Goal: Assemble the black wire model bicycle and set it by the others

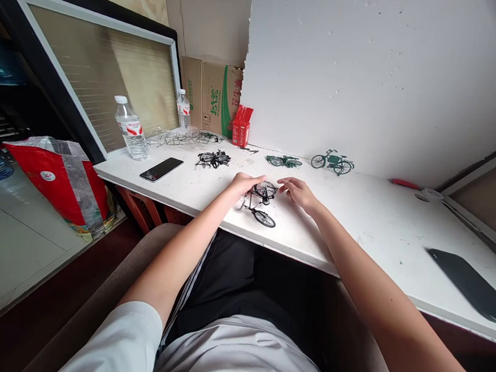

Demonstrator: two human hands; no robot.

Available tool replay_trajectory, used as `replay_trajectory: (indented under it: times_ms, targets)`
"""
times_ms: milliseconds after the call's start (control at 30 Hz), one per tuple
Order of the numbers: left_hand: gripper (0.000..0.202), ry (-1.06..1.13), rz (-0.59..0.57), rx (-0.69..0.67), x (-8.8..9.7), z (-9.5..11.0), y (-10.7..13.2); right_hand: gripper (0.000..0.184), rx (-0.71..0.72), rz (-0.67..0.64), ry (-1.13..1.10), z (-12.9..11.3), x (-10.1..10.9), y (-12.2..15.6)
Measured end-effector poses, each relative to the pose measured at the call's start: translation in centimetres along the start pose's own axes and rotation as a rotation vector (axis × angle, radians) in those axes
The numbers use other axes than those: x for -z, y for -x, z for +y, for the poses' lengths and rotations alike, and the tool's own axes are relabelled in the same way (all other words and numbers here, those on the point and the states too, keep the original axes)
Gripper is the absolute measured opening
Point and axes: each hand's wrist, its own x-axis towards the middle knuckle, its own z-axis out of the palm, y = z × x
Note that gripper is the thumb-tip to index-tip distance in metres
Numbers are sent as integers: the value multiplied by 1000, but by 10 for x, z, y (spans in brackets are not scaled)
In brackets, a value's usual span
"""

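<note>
While left hand (243, 183), loosely curled, touches small black wire model bicycle (260, 204) near white desk (356, 216) edge, right hand (297, 193) hovers half-open, empty: stray nudge could tip it off.

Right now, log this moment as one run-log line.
left hand: on wheel of small black metal model bicycle | right hand: open, beside it | bicycle: on white tabletop | behind: two green model bicycles
</note>
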Motion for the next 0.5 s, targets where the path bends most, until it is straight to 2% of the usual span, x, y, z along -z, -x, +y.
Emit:
replay_trajectory:
  times_ms: [133,267,367,500]
  targets:
    - [50,-69,30,7,22,5,-6,29,165,-92,260,0,-2,6]
    - [56,-112,21,65,49,10,-10,22,300,-158,375,-9,-6,15]
    - [57,-93,14,66,63,13,-9,21,334,-158,500,-17,-14,17]
    - [54,-60,0,47,69,14,-6,23,339,-139,690,-26,-27,11]
